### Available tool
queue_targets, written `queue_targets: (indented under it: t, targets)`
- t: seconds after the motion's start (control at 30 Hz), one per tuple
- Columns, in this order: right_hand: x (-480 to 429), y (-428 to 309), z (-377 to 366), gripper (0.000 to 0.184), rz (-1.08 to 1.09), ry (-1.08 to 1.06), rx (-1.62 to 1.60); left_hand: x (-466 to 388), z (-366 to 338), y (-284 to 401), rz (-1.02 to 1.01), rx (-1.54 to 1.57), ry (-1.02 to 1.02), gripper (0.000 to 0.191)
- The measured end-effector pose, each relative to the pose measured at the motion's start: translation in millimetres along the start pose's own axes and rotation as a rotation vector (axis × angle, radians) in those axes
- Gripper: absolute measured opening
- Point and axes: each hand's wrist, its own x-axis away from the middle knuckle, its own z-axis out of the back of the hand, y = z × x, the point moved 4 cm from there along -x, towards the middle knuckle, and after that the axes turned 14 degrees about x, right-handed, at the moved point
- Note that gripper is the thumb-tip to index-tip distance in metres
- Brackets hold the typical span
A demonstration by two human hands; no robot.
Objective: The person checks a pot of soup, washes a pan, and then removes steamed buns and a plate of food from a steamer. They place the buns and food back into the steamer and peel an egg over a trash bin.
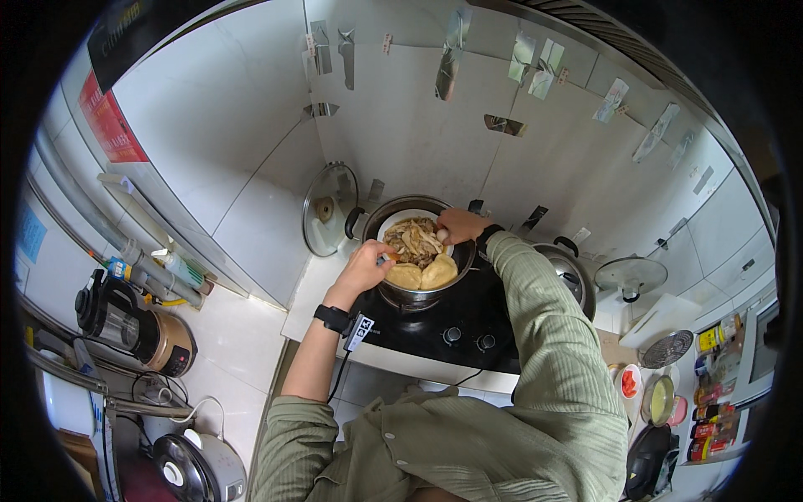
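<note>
A metal pot [411,298] with black side handles stands on the left burner of a black gas cooktop [401,326]. Inside it sits a white plate [401,217] piled with shredded, cooked-looking food [414,241]. Two pale yellow bun-like pieces [421,276] lie at the pot's near side. My left hand [367,267] is at the left edge of the food, fingertips bent around the plate's rim area; its hold is partly hidden. At the right edge, my right hand [461,226] has its fingers around a small pale round thing, perhaps an egg [443,234].
A glass lid [330,207] leans on the wall left of the pot. Right of it stand a lidded pan [568,276], another glass lid [630,276], a cutting board [662,320], bowls and bottles. A blender [125,326] and a rice cooker [201,467] are at the left.
</note>
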Motion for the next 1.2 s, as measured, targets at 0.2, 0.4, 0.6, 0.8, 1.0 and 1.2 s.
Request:
queue_targets:
  t: [0.2, 0.4, 0.6, 0.8, 1.0, 1.2]
  targets:
    - [-1, 4, -2, 0.039, -0.065, -0.076, -0.018, 4, 1, 3, -0.03, -0.007, -0.002, 0.028]
    - [5, 11, -1, 0.038, -0.133, -0.015, -0.189, 9, 4, 3, -0.034, 0.009, 0.013, 0.027]
    - [12, 25, 7, 0.046, -0.248, 0.087, -0.453, 6, 2, -8, 0.013, 0.008, 0.015, 0.027]
    - [23, 12, 21, 0.041, -0.323, 0.198, -0.994, -24, -12, -11, 0.008, 0.185, 0.072, 0.03]
    - [42, -3, 37, 0.044, -0.499, 0.206, -0.774, -76, -21, 10, -0.086, 0.061, 0.131, 0.036]
    - [38, -8, 18, 0.04, -0.567, 0.257, -0.989, -96, -27, 13, -0.138, -0.045, 0.192, 0.042]
